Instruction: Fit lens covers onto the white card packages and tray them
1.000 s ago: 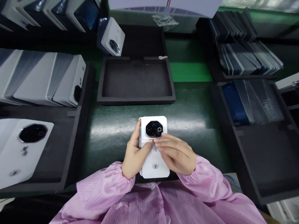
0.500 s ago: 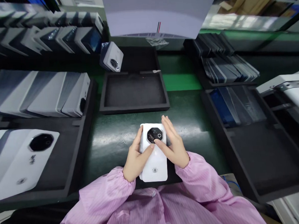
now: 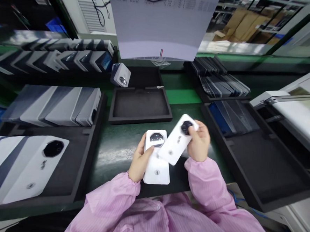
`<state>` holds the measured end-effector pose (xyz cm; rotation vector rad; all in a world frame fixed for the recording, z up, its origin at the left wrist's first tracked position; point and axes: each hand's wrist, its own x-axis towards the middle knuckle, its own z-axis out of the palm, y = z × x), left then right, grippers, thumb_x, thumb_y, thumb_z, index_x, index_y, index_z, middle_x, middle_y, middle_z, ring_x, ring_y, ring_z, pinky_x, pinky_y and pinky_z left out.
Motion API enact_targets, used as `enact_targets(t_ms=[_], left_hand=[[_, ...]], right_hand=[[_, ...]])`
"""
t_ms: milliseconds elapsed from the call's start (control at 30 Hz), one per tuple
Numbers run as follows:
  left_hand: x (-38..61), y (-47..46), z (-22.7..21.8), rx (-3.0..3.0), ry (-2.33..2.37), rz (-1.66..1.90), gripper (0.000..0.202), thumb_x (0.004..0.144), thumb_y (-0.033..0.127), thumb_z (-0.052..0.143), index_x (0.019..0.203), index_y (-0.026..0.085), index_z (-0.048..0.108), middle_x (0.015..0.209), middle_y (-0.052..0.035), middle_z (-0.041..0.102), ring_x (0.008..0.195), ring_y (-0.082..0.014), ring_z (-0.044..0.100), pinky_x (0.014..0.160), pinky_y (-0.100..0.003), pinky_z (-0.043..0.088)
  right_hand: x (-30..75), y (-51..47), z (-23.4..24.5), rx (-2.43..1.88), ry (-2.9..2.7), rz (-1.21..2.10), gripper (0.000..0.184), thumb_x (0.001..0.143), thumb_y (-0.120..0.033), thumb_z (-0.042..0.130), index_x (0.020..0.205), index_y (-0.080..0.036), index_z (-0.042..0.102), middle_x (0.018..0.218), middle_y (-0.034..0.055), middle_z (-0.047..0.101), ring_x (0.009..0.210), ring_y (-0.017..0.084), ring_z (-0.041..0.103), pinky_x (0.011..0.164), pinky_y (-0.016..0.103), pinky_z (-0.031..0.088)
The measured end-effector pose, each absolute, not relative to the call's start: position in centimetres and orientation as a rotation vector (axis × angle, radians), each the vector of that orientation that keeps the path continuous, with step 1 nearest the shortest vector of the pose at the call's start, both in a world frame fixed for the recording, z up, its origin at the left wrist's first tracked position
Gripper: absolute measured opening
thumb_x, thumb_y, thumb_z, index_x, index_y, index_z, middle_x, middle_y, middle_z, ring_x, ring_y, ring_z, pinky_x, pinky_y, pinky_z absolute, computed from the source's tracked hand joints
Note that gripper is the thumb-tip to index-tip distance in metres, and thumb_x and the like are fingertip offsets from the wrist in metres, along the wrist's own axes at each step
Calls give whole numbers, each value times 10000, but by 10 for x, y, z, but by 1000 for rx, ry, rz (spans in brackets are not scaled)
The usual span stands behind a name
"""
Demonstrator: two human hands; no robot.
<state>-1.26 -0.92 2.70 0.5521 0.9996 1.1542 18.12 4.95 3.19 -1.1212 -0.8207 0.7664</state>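
The left hand (image 3: 140, 163) grips a stack of white panels (image 3: 156, 163) below frame center, thumb on top. The right hand (image 3: 199, 143) pinches a single white panel (image 3: 176, 146), tilted, right of center; its lower end overlaps the stack in view; contact is unclear.

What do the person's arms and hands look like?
The left sleeve and right sleeve are long, loose and pink, with thin stripes. Each narrows to a gathered, ruffly cuff at the wrist. The left hand and right hand are bare: no gloves, and no rings that I can see.
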Motion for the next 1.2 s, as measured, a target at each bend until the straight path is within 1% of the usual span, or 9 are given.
enact_targets(t_ms=[100,233,300,400,567,733,867,1067,1200], left_hand=[[-19,-5,31,502,1002,1238,769,768,327,690,1440,288,318,1248,-88,629,932,-230,685,774,-335,561],[-24,-1,36,496,1003,1330,771,763,334,693,1435,316,316,1234,-71,640,916,-221,690,779,-333,563],[-25,-1,36,523,1016,1345,763,758,316,700,1427,316,334,1275,-66,617,987,-231,671,819,-335,554],[-23,-3,34,585,1050,1323,758,767,296,692,1432,306,327,1334,-63,572,1083,-239,629,847,-321,543],[-17,-8,25,850,1182,1223,728,802,300,648,1447,269,312,1435,-58,469,1201,-241,550,907,-299,514],[-11,-16,20,1146,1282,1094,684,842,306,587,1458,245,295,1325,-74,576,1087,-241,622,857,-326,537],[-9,-19,17,1308,1316,1140,638,841,282,586,1431,218,354,1317,-77,582,1158,-247,581,981,-364,470],[-11,-17,18,1138,1271,1157,676,842,329,596,1448,239,313,1319,-89,581,1157,-261,589,941,-384,513],[-12,-14,20,1074,1226,1266,653,841,314,608,1433,261,338,1435,-68,470,1292,-242,472,1068,-370,409]], right_hand=[[205,62,33,-1136,-725,699,293,683,-299,705,913,-183,567,807,-12,629,672,118,604,653,264,487],[203,63,17,-1416,-1167,885,264,665,-309,701,857,-186,566,712,-3,617,614,155,577,605,307,477],[190,58,9,-1552,-1486,796,211,679,-292,689,835,-194,585,754,35,632,716,217,596,699,400,498],[169,47,8,-1508,-1704,464,195,722,-255,671,899,-199,614,1013,107,620,1023,299,554,919,512,433],[150,29,21,-1186,-1602,628,178,799,-261,645,971,-235,607,1149,90,552,1066,233,560,866,400,488],[146,25,21,-1269,-1474,789,146,740,-269,706,853,-208,635,1100,88,588,1033,229,571,845,395,484],[147,25,19,-1268,-1398,875,108,747,-278,697,764,-192,634,1062,92,593,980,230,602,807,400,516],[140,12,28,-1110,-1767,307,72,792,-161,644,752,-213,615,1085,83,617,1234,295,467,995,537,405],[136,7,28,-788,-1944,212,177,805,-47,589,843,-220,586,852,20,717,954,214,672,962,498,448]])
